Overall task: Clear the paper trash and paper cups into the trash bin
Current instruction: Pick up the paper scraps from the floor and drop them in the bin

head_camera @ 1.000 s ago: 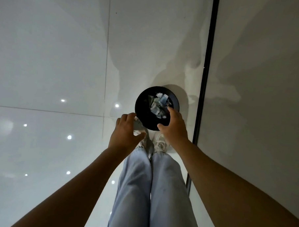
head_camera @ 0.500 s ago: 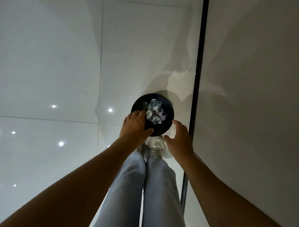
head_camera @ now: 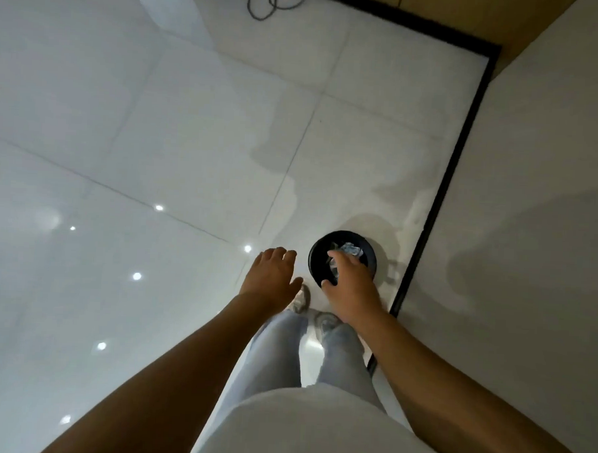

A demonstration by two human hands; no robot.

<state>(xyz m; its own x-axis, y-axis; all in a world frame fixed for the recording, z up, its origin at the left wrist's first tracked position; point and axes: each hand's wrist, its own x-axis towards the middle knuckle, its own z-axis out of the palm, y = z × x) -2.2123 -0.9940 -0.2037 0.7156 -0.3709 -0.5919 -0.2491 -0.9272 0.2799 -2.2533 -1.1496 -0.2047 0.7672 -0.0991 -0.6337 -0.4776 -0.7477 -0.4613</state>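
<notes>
Two hands are hanging above the floor (head_camera: pixel 158 117), both with fingers loosely extended and holding nothing. Left hand (head_camera: pixel 271 276) is hovering palm down, just left of the bin (head_camera: pixel 318 261), apart from it. Right hand (head_camera: pixel 348 285) is overlapping the bin's near rim as seen from above; whether it is touching the rim cannot be told. Bin, black and round, is standing on the white tiles near a black strip (head_camera: pixel 439 198) along the wall (head_camera: pixel 530 236). Crumpled paper (head_camera: pixel 351 251) is lying inside the bin, partly hidden by the right hand. Legs (head_camera: pixel 278 355) and shoes (head_camera: pixel 299 300) are showing below the hands. A cable (head_camera: pixel 266 5) is lying at the far edge.
</notes>
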